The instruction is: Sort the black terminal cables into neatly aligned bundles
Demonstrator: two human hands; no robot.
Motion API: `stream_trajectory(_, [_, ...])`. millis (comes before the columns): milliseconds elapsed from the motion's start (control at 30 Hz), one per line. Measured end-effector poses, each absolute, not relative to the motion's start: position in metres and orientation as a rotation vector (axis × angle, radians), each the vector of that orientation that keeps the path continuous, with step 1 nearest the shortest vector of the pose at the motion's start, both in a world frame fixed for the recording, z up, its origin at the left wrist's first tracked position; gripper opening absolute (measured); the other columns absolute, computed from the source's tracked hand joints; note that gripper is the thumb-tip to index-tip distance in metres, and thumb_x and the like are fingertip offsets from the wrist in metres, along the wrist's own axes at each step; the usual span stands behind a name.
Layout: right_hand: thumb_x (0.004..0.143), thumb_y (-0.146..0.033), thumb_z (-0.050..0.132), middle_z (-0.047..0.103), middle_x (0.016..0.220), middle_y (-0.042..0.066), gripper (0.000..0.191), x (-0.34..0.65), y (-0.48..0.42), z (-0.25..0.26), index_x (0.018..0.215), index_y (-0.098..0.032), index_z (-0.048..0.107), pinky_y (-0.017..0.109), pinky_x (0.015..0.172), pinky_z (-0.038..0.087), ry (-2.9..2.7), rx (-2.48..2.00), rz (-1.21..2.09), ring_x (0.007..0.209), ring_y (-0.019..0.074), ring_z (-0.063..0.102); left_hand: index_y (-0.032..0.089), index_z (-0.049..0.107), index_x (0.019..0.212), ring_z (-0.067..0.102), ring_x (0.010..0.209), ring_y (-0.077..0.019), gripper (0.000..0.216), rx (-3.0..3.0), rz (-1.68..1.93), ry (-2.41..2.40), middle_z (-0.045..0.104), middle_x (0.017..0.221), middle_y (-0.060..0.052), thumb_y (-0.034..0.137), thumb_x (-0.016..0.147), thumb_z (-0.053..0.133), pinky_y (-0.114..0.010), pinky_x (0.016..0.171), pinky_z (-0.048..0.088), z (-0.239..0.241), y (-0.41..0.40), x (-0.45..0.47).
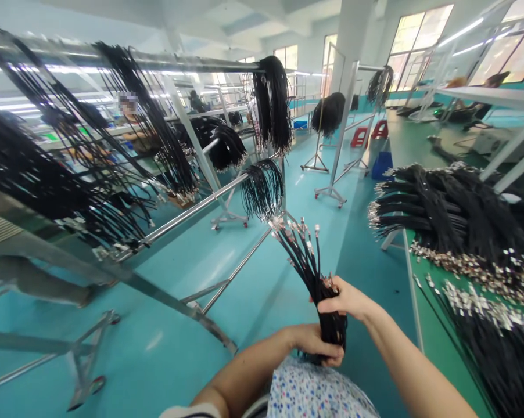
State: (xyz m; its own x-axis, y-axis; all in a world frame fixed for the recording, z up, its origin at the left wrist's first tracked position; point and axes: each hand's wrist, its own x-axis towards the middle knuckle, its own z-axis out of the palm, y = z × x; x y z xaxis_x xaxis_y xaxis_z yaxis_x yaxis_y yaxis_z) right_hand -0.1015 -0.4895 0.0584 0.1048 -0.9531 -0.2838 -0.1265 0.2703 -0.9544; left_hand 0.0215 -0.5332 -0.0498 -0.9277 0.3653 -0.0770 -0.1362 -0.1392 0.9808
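I hold a bundle of black cables [308, 264] with metal connector tips upright in front of me. My left hand [316, 343] is closed round the lower part of the bundle, close to my lap. My right hand [347, 300] grips the same bundle just above it, fingers wrapped round the cables. The connector ends fan out up and to the left, over the teal floor.
A green workbench [436, 342] on my right carries piles of black cables [453, 212] with metal ends. Metal racks [192, 209] on the left are hung with more cable bundles. A person [133, 130] works behind the racks. Red stools [369, 134] stand far back.
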Motion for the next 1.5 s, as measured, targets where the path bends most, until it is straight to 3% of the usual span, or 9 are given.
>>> stream_trajectory(200, [0.059, -0.031, 0.066, 0.049, 0.051, -0.004, 0.023, -0.095, -0.478, 0.055, 0.07, -0.011, 0.062, 0.017, 0.038, 0.03, 1.4, -1.124, -0.904, 0.042, 0.005, 0.039, 0.011, 0.059, 0.071, 0.055, 0.066, -0.0144, 0.05, 0.231, 1.934, 2.003, 0.058, 0.068, -0.003, 0.06, 0.061, 0.065, -0.028, 0.067, 0.045, -0.04, -0.56, 0.033])
stream_trajectory(367, [0.062, -0.03, 0.062, 0.041, 0.046, -0.006, 0.018, -0.087, -0.484, 0.053, 0.061, -0.014, 0.054, 0.018, 0.035, 0.028, 1.523, -1.109, -1.085, 0.039, 0.0042, 0.033, 0.017, 0.06, 0.101, 0.05, 0.107, -0.0217, 0.061, -0.297, 2.777, 2.267, 0.056, 0.113, -0.009, 0.05, 0.053, 0.076, -0.032, 0.089, 0.041, 0.027, -0.588, 0.04])
stream_trajectory(533, [0.06, -0.032, 0.065, 0.035, 0.041, -0.008, 0.026, -0.082, -0.494, 0.048, 0.056, -0.018, 0.043, 0.02, 0.033, 0.027, 1.587, -1.021, -1.155, 0.033, 0.0048, 0.031, 0.009, 0.063, 0.074, 0.058, 0.074, -0.0163, 0.031, -0.551, 3.125, 1.881, 0.063, 0.078, -0.008, 0.037, 0.063, 0.071, -0.029, 0.07, 0.046, 0.069, -0.577, 0.01])
stream_trajectory(667, [0.061, -0.036, 0.068, 0.034, 0.039, -0.008, 0.033, -0.082, -0.491, 0.044, 0.056, -0.019, 0.041, 0.021, 0.034, 0.024, 1.608, -0.961, -1.228, 0.033, 0.0051, 0.032, 0.008, 0.062, 0.07, 0.059, 0.068, -0.0152, 0.029, -0.67, 3.22, 1.714, 0.065, 0.077, -0.009, 0.035, 0.064, 0.07, -0.028, 0.066, 0.046, 0.068, -0.575, -0.003])
stream_trajectory(800, [0.064, -0.043, 0.069, 0.037, 0.041, -0.009, 0.036, -0.09, -0.484, 0.047, 0.083, -0.015, 0.056, 0.022, 0.037, 0.028, 1.655, -0.909, -1.427, 0.035, 0.0068, 0.034, 0.009, 0.059, 0.069, 0.061, 0.069, -0.0167, 0.029, -0.679, 3.25, 1.78, 0.065, 0.075, -0.008, 0.036, 0.065, 0.067, -0.031, 0.07, 0.048, 0.065, -0.579, -0.007])
stream_trajectory(900, [0.065, -0.048, 0.067, 0.035, 0.042, -0.009, 0.048, -0.099, -0.48, 0.055, 0.097, -0.013, 0.058, 0.023, 0.037, 0.028, 1.682, -0.887, -1.527, 0.035, 0.0069, 0.032, 0.011, 0.055, 0.068, 0.06, 0.064, -0.0153, 0.023, -0.801, 3.31, 1.805, 0.062, 0.066, -0.004, 0.032, 0.064, 0.064, -0.028, 0.062, 0.048, 0.062, -0.578, -0.014])
stream_trajectory(1100, [0.064, -0.048, 0.07, 0.031, 0.039, -0.01, 0.043, -0.123, -0.464, 0.077, 0.085, -0.013, 0.058, 0.022, 0.037, 0.023, 1.643, -0.782, -1.645, 0.034, 0.0052, 0.027, 0.017, 0.042, 0.067, 0.042, 0.036, -0.0063, 0.024, -1.238, 3.36, 1.713, 0.046, 0.048, 0.007, 0.03, 0.061, 0.06, -0.02, 0.039, 0.031, 0.053, -0.599, -0.008])
stream_trajectory(1300, [0.067, -0.039, 0.071, 0.032, 0.041, -0.01, 0.033, -0.131, -0.455, 0.115, 0.086, -0.017, 0.054, 0.023, 0.04, 0.028, 1.362, -0.757, -1.743, 0.036, 0.005, 0.028, 0.016, 0.043, 0.068, 0.036, 0.034, -0.0027, 0.032, -0.649, 3.136, 1.83, 0.043, 0.049, 0.008, 0.035, 0.062, 0.068, -0.019, 0.038, 0.028, 0.076, -0.595, 0.007])
stream_trajectory(1500, [0.069, -0.038, 0.071, 0.033, 0.046, -0.009, 0.034, -0.122, -0.462, 0.132, 0.067, -0.019, 0.043, 0.023, 0.042, 0.032, 1.276, -0.867, -1.812, 0.04, 0.0048, 0.031, 0.014, 0.051, 0.073, 0.035, 0.032, -0.003, 0.036, -0.659, 2.926, 2.17, 0.04, 0.043, 0.008, 0.043, 0.062, 0.07, -0.019, 0.036, 0.026, 0.086, -0.556, -0.023])
